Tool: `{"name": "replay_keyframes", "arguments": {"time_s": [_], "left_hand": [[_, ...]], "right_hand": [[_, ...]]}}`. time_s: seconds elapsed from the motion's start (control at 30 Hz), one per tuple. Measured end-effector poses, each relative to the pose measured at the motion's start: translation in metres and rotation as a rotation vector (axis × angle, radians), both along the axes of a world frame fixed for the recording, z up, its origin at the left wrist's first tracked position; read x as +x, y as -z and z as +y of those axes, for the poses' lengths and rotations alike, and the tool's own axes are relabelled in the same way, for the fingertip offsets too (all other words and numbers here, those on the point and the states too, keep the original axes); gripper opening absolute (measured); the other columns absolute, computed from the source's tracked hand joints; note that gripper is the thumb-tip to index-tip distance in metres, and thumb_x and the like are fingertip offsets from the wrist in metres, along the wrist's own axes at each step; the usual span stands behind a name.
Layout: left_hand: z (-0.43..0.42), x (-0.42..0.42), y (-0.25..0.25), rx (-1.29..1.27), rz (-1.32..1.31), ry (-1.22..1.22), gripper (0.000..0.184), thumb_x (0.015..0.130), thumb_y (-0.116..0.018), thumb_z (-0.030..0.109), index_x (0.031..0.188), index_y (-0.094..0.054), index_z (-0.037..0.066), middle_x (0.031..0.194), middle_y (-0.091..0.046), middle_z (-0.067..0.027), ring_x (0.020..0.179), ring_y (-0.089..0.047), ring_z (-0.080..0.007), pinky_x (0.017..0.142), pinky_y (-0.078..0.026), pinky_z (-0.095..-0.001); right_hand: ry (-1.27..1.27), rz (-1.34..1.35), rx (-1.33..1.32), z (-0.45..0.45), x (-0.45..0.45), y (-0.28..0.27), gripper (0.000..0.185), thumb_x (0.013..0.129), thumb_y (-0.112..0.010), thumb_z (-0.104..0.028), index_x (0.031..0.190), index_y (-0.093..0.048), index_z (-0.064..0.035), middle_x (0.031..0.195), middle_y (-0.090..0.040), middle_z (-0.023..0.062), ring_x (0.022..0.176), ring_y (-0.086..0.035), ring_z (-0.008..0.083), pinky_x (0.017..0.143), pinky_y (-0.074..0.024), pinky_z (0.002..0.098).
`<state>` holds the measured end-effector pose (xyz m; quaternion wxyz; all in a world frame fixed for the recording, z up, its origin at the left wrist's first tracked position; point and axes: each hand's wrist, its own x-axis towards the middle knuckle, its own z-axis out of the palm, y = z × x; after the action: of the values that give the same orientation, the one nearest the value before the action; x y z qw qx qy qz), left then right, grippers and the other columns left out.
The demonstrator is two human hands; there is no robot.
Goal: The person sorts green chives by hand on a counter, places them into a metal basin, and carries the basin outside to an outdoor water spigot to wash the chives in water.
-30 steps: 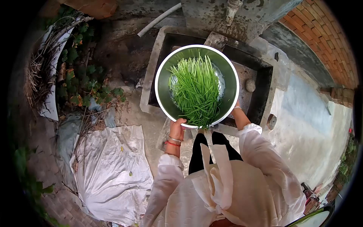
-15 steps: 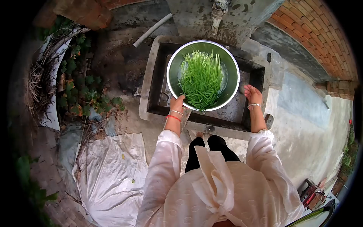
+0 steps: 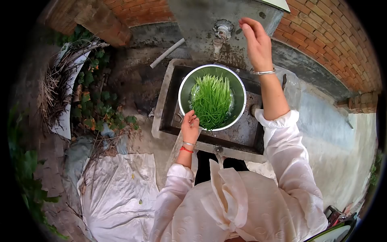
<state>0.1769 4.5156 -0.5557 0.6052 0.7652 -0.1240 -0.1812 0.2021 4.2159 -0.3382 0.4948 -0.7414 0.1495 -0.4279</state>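
A metal basin (image 3: 242,107) rests on the stone sink, holding a heap of cut green stalks that look like garlic chives (image 3: 213,99) in some water. My left hand (image 3: 190,127) is at the basin's near-left rim, its curled fingers over the edge. My right hand (image 3: 258,46) is raised in the air to the right of the tap (image 3: 221,34), touching nothing. Its fingers are extended and lie close together. The tap's spout points down behind the basin, and no water stream shows.
The dark stone sink (image 3: 161,97) stands against a cement block (image 3: 189,24) and brick wall (image 3: 322,36). A pale pipe (image 3: 167,53) leans at the left. Leafy plants (image 3: 107,111), dry sticks (image 3: 52,88) and a white sheet (image 3: 121,193) lie further left.
My right hand has risen from beside the basin's right rim up to near the tap. My left hand stays at the rim, with its fingers shifted. The view has tilted slightly upward.
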Motion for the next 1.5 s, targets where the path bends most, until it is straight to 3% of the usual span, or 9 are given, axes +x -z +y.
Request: {"name": "replay_keyframes", "arguments": {"time_s": [0.07,0.23,0.57,0.7,0.9,1.03,1.1,1.2,1.5], "left_hand": [[-0.014,-0.003,0.007,-0.064,0.082,0.069,0.032,0.083,-0.055,-0.001,0.115,-0.052,0.000,0.111,-0.058,-0.0108,0.096,-0.058,-0.0158,0.083,-0.047,-0.0262],[0.000,0.010,0.024,-0.051,0.191,0.181,0.029,0.083,-0.054,-0.002,0.111,-0.054,-0.001,0.106,-0.061,-0.0111,0.091,-0.061,-0.0158,0.080,-0.048,-0.0257],[-0.032,0.117,0.053,-0.179,0.685,0.219,0.027,0.083,-0.054,0.004,0.110,-0.055,-0.001,0.104,-0.061,-0.0107,0.090,-0.061,-0.0178,0.076,-0.050,-0.0272],[-0.089,0.138,0.135,0.112,0.196,0.098,0.041,0.078,-0.062,0.011,0.115,-0.050,-0.003,0.111,-0.057,-0.0147,0.099,-0.057,-0.0240,0.082,-0.047,-0.0323],[-0.158,0.113,0.135,0.497,-0.160,0.008,0.077,0.068,-0.073,0.021,0.124,-0.033,-0.013,0.121,-0.044,-0.0279,0.113,-0.045,-0.0395,0.097,-0.035,-0.0387],[-0.173,0.128,0.146,0.656,0.004,0.072,0.076,0.064,-0.073,0.018,0.123,-0.032,-0.008,0.123,-0.045,-0.0254,0.112,-0.046,-0.0363,0.093,-0.038,-0.0418],[-0.173,0.131,0.148,0.432,0.219,0.061,0.052,0.063,-0.069,0.007,0.109,-0.048,-0.005,0.102,-0.059,-0.0173,0.090,-0.059,-0.0282,0.077,-0.047,-0.0375],[-0.155,0.141,0.152,-0.134,0.608,0.091,0.025,0.068,-0.060,-0.006,0.092,-0.057,-0.001,0.090,-0.062,-0.0086,0.078,-0.060,-0.0190,0.068,-0.049,-0.0310],[-0.151,0.137,0.132,-0.215,0.784,0.249,0.029,0.076,-0.064,0.002,0.104,-0.056,0.003,0.098,-0.061,-0.0061,0.089,-0.058,-0.0184,0.080,-0.047,-0.0314]], "right_hand": [[0.183,0.321,-0.543,0.012,0.049,0.008,0.036,0.093,-0.046,-0.027,0.107,-0.056,0.0044,0.105,-0.062,0.0163,0.096,-0.061,0.0217,0.083,-0.0465,0.0298],[0.096,0.664,-0.577,0.016,0.093,0.033,0.037,0.094,-0.044,-0.028,0.108,-0.056,0.0045,0.104,-0.063,0.0171,0.094,-0.062,0.0230,0.083,-0.0470,0.0309],[-0.088,0.577,-0.509,-0.021,0.116,0.030,0.038,0.096,-0.039,-0.025,0.109,-0.054,0.0072,0.103,-0.062,0.0191,0.094,-0.063,0.0244,0.085,-0.0477,0.0313],[-0.141,0.272,-0.335,-0.028,0.098,0.035,0.038,0.097,-0.037,-0.023,0.109,-0.053,0.0083,0.103,-0.062,0.0198,0.094,-0.063,0.0249,0.085,-0.0479,0.0315],[0.224,0.015,0.425,-0.049,-0.026,0.106,0.034,0.097,-0.036,-0.017,0.112,-0.050,0.0105,0.108,-0.060,0.0220,0.096,-0.062,0.0242,0.081,-0.0487,0.0300],[0.419,0.258,0.816,-0.034,-0.118,0.232,0.029,0.093,-0.039,-0.004,0.119,-0.047,0.0055,0.111,-0.059,0.0180,0.095,-0.062,0.0218,0.080,-0.0494,0.0278],[0.488,0.275,0.886,-0.013,-0.141,0.264,0.030,0.090,-0.040,0.001,0.119,-0.048,0.0014,0.113,-0.058,0.0146,0.093,-0.061,0.0193,0.077,-0.0509,0.0283],[0.465,0.273,0.818,0.006,-0.146,0.262,0.031,0.089,-0.044,-0.002,0.120,-0.048,0.0007,0.117,-0.056,0.0134,0.094,-0.059,0.0177,0.075,-0.0516,0.0276],[0.037,0.375,0.961,0.015,-0.070,0.252,0.019,0.092,-0.049,-0.014,0.097,-0.060,0.0002,0.077,-0.064,0.0044,0.058,-0.056,0.0069,0.052,-0.0439,0.0183]]}}
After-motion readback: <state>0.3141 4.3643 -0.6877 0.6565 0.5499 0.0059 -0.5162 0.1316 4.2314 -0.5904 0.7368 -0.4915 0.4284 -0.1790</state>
